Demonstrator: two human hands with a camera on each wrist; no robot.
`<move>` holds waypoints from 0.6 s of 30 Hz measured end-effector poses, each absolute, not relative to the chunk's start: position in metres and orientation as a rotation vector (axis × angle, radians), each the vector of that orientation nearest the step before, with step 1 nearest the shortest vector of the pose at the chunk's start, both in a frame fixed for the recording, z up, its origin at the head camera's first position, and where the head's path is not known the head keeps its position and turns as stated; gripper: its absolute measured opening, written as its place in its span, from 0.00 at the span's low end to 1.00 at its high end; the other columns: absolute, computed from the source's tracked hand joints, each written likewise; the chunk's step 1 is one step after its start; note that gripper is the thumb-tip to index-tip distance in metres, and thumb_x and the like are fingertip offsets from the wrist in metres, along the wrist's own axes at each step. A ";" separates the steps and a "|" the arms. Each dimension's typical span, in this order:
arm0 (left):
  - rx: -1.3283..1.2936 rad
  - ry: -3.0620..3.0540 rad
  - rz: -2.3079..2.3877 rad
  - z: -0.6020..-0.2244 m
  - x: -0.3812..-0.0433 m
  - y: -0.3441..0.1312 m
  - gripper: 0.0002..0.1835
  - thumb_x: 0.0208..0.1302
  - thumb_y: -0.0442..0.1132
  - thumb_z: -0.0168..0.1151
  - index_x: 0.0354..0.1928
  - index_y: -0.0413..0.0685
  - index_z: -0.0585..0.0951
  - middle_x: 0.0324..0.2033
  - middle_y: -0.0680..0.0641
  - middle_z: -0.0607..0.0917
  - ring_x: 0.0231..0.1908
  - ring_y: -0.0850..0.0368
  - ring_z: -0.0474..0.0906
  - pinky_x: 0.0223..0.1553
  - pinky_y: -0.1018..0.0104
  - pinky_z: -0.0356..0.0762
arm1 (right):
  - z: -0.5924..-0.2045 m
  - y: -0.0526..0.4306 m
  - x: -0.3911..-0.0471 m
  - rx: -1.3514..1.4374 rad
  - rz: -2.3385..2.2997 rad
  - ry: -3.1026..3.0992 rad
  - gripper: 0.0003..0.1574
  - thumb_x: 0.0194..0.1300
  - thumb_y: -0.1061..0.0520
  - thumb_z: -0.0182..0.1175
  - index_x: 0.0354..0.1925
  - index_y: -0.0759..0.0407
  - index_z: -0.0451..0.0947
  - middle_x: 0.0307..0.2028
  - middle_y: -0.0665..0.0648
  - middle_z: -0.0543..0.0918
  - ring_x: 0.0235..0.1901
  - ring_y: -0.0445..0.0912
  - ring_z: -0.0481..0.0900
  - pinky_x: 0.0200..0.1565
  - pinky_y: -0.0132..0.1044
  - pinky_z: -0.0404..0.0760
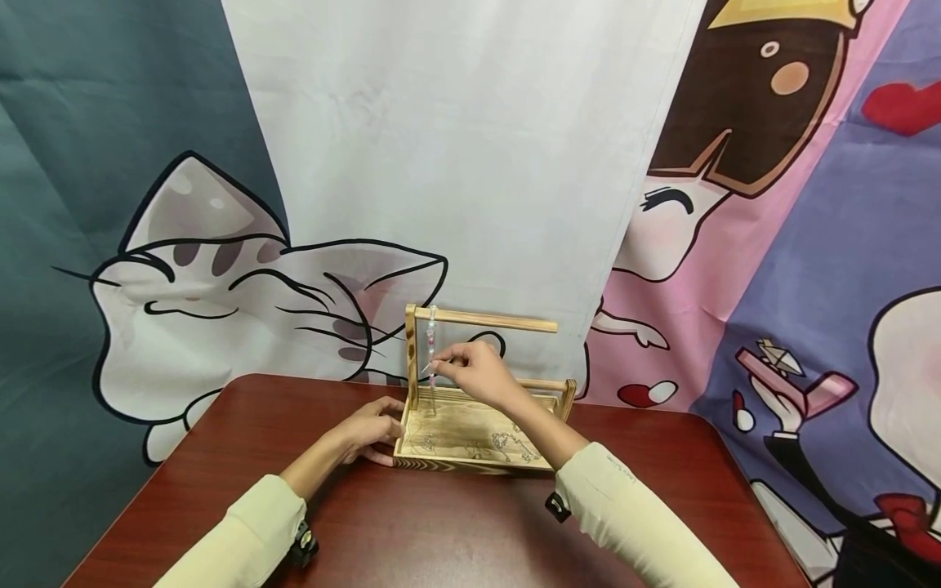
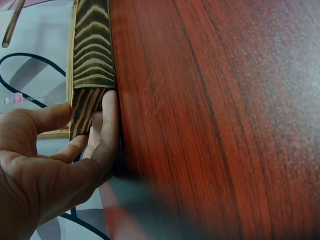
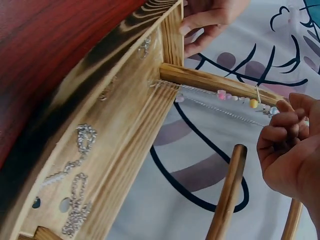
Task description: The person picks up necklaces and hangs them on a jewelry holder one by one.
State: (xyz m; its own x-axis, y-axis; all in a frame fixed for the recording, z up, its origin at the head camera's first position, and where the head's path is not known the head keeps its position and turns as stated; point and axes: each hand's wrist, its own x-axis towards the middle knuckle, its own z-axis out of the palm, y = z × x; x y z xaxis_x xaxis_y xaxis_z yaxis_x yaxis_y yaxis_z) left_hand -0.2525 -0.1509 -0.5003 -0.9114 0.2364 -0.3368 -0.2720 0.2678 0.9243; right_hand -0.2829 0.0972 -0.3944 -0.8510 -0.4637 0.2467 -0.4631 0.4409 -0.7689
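A wooden jewelry stand (image 1: 463,465) with a shallow tray base sits on the table. From near the post end of its upper rod (image 1: 500,321) hangs a beaded necklace (image 1: 431,333); pink, clear and yellow beads (image 3: 254,103) and silver chain show in the right wrist view. My right hand (image 1: 481,377) pinches the necklace partway down; its fingertips are partly hidden there. At the tray's left end, my left hand (image 1: 371,429) grips the corner, thumb at the upper edge and fingers around the side and underneath, as the left wrist view shows.
Several silver chains (image 3: 78,212) lie loose in the tray. A shorter lower rod (image 1: 542,385) stands at the stand's right side. The reddish-brown table (image 1: 412,531) extends in front, and a cartoon-printed cloth (image 1: 470,163) hangs behind.
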 end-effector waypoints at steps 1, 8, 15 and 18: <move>-0.031 2.135 1.682 -0.500 -0.253 -0.151 0.34 0.70 0.30 0.61 0.77 0.36 0.69 0.52 0.34 0.87 0.47 0.48 0.90 0.37 0.49 0.97 | -0.396 0.099 -0.283 -0.857 -1.426 2.664 0.16 0.79 0.54 0.69 0.53 0.64 0.93 0.18 0.47 0.76 0.18 0.38 0.65 0.23 0.28 0.65; -0.041 2.137 1.679 -0.500 -0.252 -0.150 0.33 0.71 0.30 0.61 0.77 0.37 0.69 0.53 0.34 0.87 0.47 0.47 0.90 0.37 0.49 0.97 | -0.403 0.108 -0.278 -0.773 -1.498 2.578 0.15 0.80 0.53 0.68 0.54 0.62 0.93 0.26 0.50 0.87 0.25 0.48 0.87 0.28 0.34 0.85; -0.045 2.146 1.681 -0.500 -0.251 -0.150 0.32 0.71 0.29 0.61 0.77 0.37 0.69 0.52 0.34 0.86 0.47 0.46 0.90 0.37 0.49 0.97 | -0.414 0.113 -0.269 -0.804 -1.451 2.628 0.14 0.81 0.52 0.67 0.52 0.58 0.95 0.37 0.55 0.95 0.35 0.53 0.93 0.33 0.31 0.86; -0.043 2.142 1.682 -0.499 -0.251 -0.150 0.32 0.71 0.29 0.61 0.77 0.37 0.69 0.52 0.34 0.87 0.47 0.46 0.90 0.37 0.48 0.97 | -0.421 0.113 -0.263 -0.816 -1.416 2.662 0.14 0.82 0.51 0.67 0.52 0.56 0.95 0.44 0.55 0.97 0.36 0.45 0.90 0.38 0.30 0.86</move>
